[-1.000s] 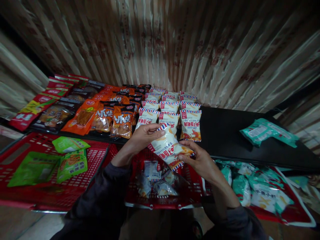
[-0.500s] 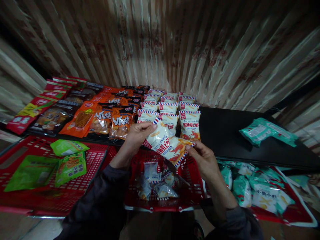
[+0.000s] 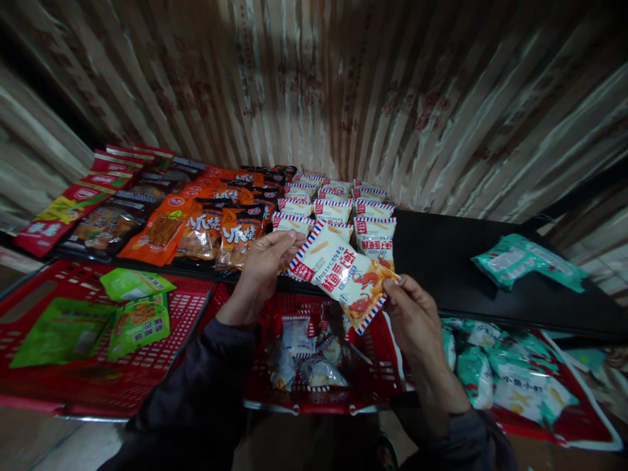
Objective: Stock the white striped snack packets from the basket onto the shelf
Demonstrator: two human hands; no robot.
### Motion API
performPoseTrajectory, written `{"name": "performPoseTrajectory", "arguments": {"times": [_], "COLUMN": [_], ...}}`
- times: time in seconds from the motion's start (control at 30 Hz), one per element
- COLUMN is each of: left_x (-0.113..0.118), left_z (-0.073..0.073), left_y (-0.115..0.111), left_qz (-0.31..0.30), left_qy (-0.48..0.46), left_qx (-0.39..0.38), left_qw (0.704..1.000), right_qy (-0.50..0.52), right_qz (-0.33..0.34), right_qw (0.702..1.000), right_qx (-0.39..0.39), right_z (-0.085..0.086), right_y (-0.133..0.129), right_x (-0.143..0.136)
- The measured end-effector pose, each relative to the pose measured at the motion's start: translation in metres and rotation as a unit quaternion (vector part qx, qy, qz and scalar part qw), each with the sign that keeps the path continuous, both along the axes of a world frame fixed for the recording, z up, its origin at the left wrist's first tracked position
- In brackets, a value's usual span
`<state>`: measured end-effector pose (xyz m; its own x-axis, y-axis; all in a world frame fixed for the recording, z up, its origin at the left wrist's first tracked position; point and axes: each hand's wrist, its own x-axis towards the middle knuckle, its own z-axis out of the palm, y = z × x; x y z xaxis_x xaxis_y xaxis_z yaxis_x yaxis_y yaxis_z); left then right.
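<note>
A white snack bag (image 3: 343, 275) with red lettering, an orange corner and striped ends is held tilted in front of the shelf edge. My left hand (image 3: 262, 275) is closed at its upper left end, with the fingertips partly hidden by the bag. At the lower right corner, my right hand (image 3: 415, 317) pinches the bag between thumb and fingers. Matching white snack bags (image 3: 375, 239) stand in rows on the black shelf just behind. Below the held bag, a red basket (image 3: 377, 369) contains several more bags (image 3: 321, 373) with striped ends.
Orange-and-black snack packs (image 3: 238, 232), dark packs (image 3: 105, 226) and red packs (image 3: 63, 212) line the shelf leftward. Teal packs (image 3: 527, 261) lie on the black shelf (image 3: 441, 261) at right. A left basket (image 3: 189, 307) holds green packs (image 3: 140, 324); a right basket (image 3: 589, 399) holds teal-and-white bags (image 3: 520, 386).
The held bag has moved slightly right and turned its printed front more squarely to me. My right hand has shifted a little right with it. Both hands stay at its ends.
</note>
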<state>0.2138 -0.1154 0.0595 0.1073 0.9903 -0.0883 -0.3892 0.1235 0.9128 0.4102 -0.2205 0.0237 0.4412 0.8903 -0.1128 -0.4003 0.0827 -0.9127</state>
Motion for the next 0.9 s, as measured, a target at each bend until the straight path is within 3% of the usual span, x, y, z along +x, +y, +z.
{"name": "performPoseTrajectory", "arguments": {"times": [0.13, 0.27, 0.37, 0.53, 0.8, 0.9], "left_x": [0.000, 0.002, 0.004, 0.006, 0.007, 0.006], "left_z": [-0.001, -0.002, -0.001, 0.001, 0.001, 0.000], "left_y": [0.001, -0.004, -0.006, -0.007, -0.003, -0.002], "left_qz": [-0.012, -0.087, -0.109, -0.063, 0.009, 0.017], "left_qy": [-0.030, -0.042, -0.026, 0.000, 0.005, 0.006], "left_qx": [0.013, 0.011, 0.006, 0.001, 0.000, 0.002], "left_qw": [0.999, 0.995, 0.994, 0.998, 1.000, 1.000], "right_qy": [0.018, 0.051, 0.060, 0.037, -0.044, -0.061], "right_qz": [-0.016, -0.029, -0.035, -0.013, 0.134, 0.149], "right_qw": [1.000, 0.998, 0.998, 0.999, 0.989, 0.986], "right_qx": [-0.002, -0.003, -0.005, -0.004, -0.051, -0.045], "right_z": [0.000, -0.001, -0.002, -0.002, 0.000, -0.001], "right_y": [0.003, 0.005, 0.006, 0.005, -0.003, -0.004], "right_x": [-0.001, -0.002, -0.003, -0.008, -0.021, -0.024]}}
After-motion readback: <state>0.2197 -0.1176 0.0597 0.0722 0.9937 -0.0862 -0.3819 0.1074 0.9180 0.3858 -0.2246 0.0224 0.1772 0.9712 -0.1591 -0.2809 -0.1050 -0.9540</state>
